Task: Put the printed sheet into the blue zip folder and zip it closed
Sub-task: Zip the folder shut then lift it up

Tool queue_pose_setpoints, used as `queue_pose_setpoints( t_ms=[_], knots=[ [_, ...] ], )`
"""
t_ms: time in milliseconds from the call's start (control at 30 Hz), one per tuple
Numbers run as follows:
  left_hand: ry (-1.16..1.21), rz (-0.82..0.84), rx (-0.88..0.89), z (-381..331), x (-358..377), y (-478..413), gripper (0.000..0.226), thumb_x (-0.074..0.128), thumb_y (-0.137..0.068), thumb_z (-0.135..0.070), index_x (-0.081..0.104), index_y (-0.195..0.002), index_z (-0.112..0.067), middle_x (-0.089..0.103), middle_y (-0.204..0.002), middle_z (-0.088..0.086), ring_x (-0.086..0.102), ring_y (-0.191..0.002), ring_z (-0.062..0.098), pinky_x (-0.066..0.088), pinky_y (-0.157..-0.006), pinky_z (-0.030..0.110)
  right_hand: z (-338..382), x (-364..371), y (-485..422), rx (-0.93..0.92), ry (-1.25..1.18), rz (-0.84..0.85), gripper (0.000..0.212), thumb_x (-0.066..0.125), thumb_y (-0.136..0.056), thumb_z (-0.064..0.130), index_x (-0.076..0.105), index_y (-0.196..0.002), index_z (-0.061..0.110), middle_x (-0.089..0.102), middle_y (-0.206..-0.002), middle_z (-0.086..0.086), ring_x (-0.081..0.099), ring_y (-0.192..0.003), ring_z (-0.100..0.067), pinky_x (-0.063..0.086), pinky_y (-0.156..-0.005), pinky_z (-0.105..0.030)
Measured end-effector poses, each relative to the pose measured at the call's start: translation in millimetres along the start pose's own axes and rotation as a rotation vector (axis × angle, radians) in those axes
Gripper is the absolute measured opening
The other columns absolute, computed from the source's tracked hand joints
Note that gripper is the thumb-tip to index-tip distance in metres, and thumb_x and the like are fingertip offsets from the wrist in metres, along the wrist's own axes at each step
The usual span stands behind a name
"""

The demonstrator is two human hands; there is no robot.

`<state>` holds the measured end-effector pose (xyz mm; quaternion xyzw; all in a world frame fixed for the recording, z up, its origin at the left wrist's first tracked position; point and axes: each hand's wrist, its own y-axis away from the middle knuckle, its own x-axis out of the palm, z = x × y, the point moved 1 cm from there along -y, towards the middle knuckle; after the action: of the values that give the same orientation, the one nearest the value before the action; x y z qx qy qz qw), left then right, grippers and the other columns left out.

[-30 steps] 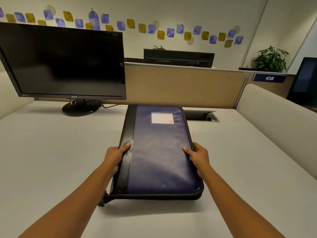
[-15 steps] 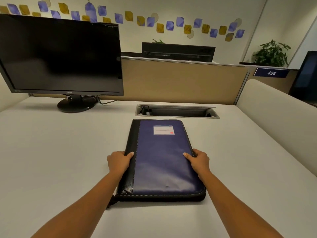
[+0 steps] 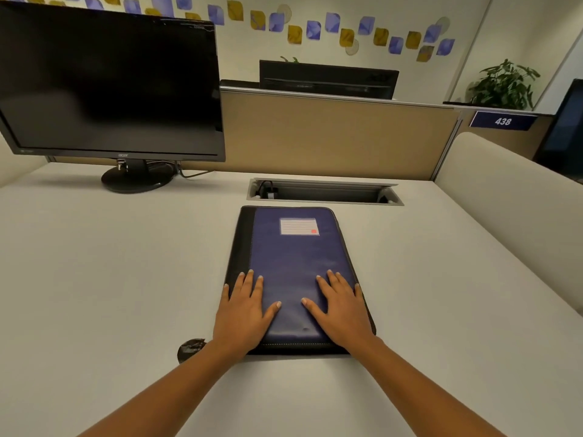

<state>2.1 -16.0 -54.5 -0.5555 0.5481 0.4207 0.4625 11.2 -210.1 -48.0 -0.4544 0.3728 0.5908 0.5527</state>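
Observation:
The blue zip folder (image 3: 296, 263) lies flat and closed on the white desk (image 3: 110, 279), with a black spine strip on its left and a white label near its far end. My left hand (image 3: 244, 310) rests palm-down on the folder's near left part, fingers spread. Palm-down on the near right part lies my right hand (image 3: 340, 307), fingers also spread. A dark strap or zip tab (image 3: 191, 348) sticks out at the folder's near left corner. No printed sheet is in sight.
A black monitor (image 3: 107, 83) stands at the back left on a round base (image 3: 137, 179). A cable well (image 3: 325, 192) is cut into the desk just behind the folder. A tan partition (image 3: 337, 137) closes the back, a padded wall (image 3: 511, 197) the right.
The folder was lowered from a tilted hold to lie flat on the desk. Both hands left its side edges and now press flat on its cover.

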Motion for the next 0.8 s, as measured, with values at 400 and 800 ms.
queue_pose_setpoints(
  t_ms=[400,800],
  knots=[
    [0.013,-0.008,0.012,3,2,-15,0.073,0.019,-0.089,-0.063,0.006,-0.147,-0.021,0.005,-0.158,0.000,0.000,-0.145,0.019,-0.001,-0.117,0.039,3,3,-14,-0.028,0.022,0.003,0.069,0.027,-0.087,0.065,0.018,-0.144,0.027,0.014,-0.156,0.001,0.007,-0.145,-0.017,0.000,-0.117,-0.046],
    [0.022,0.011,0.017,9,-3,-43,0.072,0.021,-0.089,-0.062,0.008,-0.147,-0.021,0.008,-0.157,0.000,0.004,-0.145,0.020,0.002,-0.117,0.040,6,6,-43,-0.010,0.000,0.018,0.067,0.028,-0.088,0.063,0.018,-0.144,0.027,0.015,-0.156,0.001,0.008,-0.145,-0.019,-0.001,-0.117,-0.047]
  ],
)
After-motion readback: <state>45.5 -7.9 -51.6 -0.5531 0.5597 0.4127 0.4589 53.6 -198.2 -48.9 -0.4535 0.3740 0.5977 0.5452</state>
